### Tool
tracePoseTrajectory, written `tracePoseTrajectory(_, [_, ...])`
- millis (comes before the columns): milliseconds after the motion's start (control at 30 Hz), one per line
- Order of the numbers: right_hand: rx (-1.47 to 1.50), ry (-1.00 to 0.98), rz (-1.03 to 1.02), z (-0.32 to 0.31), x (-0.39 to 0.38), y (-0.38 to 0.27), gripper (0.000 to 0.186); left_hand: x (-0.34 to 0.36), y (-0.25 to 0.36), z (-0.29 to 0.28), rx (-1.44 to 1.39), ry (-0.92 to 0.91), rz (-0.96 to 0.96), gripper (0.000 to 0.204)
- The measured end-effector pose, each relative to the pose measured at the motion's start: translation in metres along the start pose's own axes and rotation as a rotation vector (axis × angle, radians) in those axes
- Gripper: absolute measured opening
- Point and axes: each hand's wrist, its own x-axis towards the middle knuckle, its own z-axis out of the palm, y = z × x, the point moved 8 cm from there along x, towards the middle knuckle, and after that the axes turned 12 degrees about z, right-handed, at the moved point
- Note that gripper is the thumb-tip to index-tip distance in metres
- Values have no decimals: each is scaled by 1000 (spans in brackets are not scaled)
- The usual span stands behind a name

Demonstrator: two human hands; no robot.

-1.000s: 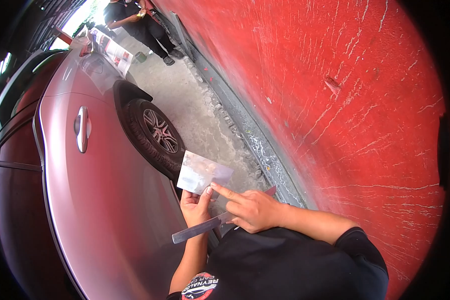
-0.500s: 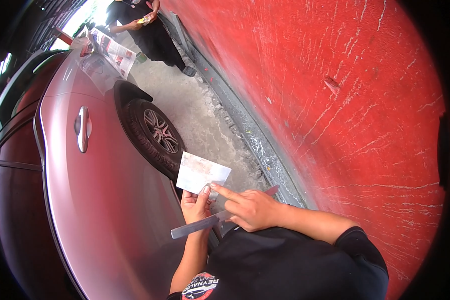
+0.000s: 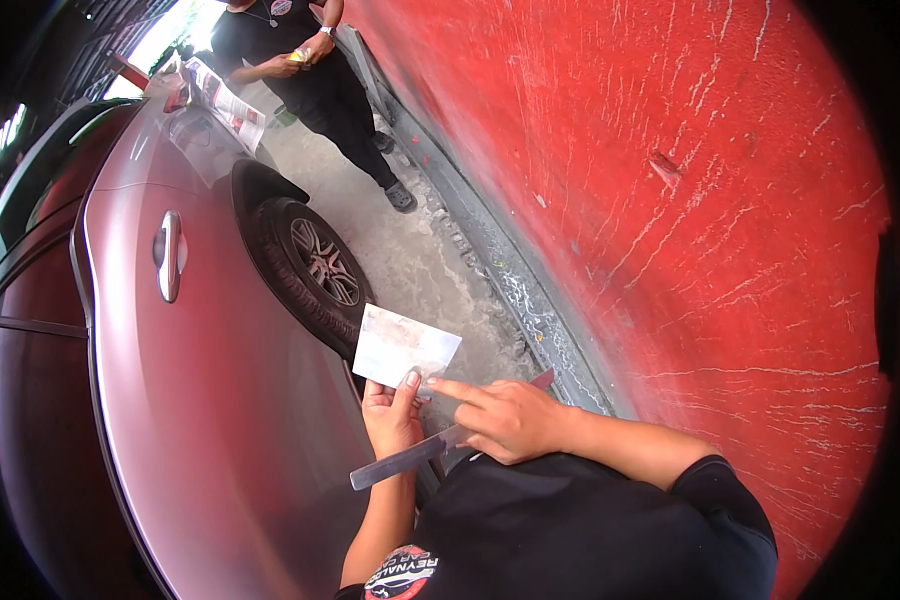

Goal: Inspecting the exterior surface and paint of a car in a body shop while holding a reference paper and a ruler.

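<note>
My left hand [image 3: 394, 412] pinches a white rectangular card [image 3: 405, 342] by its lower edge, thumb on top. The card's face has a faint brownish smear and grey patches near the thumb. Close to that corner, my right hand [image 3: 512, 420] stretches out its index finger, the tip at or just beside the card. Its other fingers are curled round a long, flat grey strip [image 3: 400, 466], which lies slantwise across my left wrist; a reddish far end sticks out beyond the right hand. What kind of tool the strip is I cannot make out.
A silvery-pink car [image 3: 210, 400] with a door handle [image 3: 171, 257] and a wheel [image 3: 322, 262] stands at my left. Newspaper [image 3: 225, 105] covers part of its front. A red wall [image 3: 690, 200] rises on the right. Another person [image 3: 315, 85] in black stands ahead on the concrete floor [image 3: 370, 190].
My right index finger has drawn slightly right along the card's lower corner, and the strip's near end has shifted slightly down and right. The other person has come nearer.
</note>
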Motion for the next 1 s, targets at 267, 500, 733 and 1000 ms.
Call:
tracePoseTrajectory(267, [73,103,10,-26,-9,11,25,4,-2,-13,7,11,14,27])
tracePoseTrajectory(500, [327,283,835,-20,-61,149,22,-2,-17,-37,-78,68,-80,12])
tracePoseTrajectory(733, [399,249,976,-15,-80,174,13,-10,-25,-22,-219,21,-246,11])
tracePoseTrajectory(1000, [533,195,942,-17,-70,162,11,-15,-33,-8,-226,-43,-286,9])
